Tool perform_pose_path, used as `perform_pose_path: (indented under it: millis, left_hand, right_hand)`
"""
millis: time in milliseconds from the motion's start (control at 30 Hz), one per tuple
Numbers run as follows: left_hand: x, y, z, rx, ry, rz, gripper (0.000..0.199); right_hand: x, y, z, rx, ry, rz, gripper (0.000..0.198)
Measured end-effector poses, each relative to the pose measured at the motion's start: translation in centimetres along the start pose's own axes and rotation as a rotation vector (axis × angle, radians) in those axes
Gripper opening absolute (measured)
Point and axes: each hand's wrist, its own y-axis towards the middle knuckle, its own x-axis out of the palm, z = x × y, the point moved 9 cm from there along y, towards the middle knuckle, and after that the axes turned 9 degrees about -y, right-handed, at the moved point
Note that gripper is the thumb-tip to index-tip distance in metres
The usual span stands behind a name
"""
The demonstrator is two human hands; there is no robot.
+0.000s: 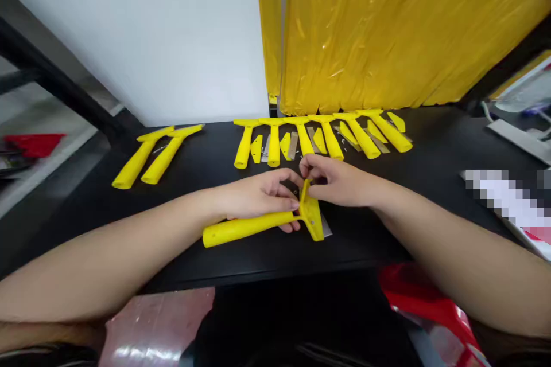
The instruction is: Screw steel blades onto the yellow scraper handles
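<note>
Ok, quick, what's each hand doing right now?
Left hand: closed, holding the yellow tool near its neck.
Right hand: closed at the far end of the tool's head.

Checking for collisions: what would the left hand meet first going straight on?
Most likely the yellow scraper head right in front of it, then the right hand; exact depth is unclear.

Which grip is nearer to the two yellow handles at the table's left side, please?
Left. The left grip is to the right of the two yellow handles; the right grip, past it, is farther right.
</note>
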Motion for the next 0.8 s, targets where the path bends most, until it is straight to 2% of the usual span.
perform_pose_path:
  millis: [100,167,267,333,467,600,800]
  left_hand:
    - [0.0,0.3,-0.2,0.007,-0.018,0.012,0.037]
    - [-0.3,0.4,-0.2,0.010,-0.033,0.025,0.037]
    - [-0.9,0.3,0.1,0.017,-0.057,0.052,0.037]
    - [-1.4,0.1,0.3,0.031,-0.072,0.084,0.038]
    - [-2.3,0.1,0.8,0.089,-0.098,0.151,0.038]
    - [-2.4,0.2,0.8,0.115,-0.108,0.185,0.039]
    - [-2.1,0.2,0.7,0.076,-0.095,0.200,0.043]
  right_hand:
    - [0.2,-0.1,0.3,0.018,-0.022,-0.016,0.023]
    - [-0.2,-0.2,0.4,0.008,-0.037,0.020,0.022]
    - [-1.5,-0.5,0.3,-0.060,-0.064,0.131,0.022]
    - [-2.1,-0.8,-0.2,-0.131,-0.088,0.152,0.025]
    - [-1.4,-1.4,-0.8,-0.198,-0.069,0.029,0.035]
    - [-0.8,-1.3,-0.5,-0.173,-0.059,0.013,0.037]
    - [-0.5,-1.1,-0.5,-0.177,0.024,-0.039,0.036]
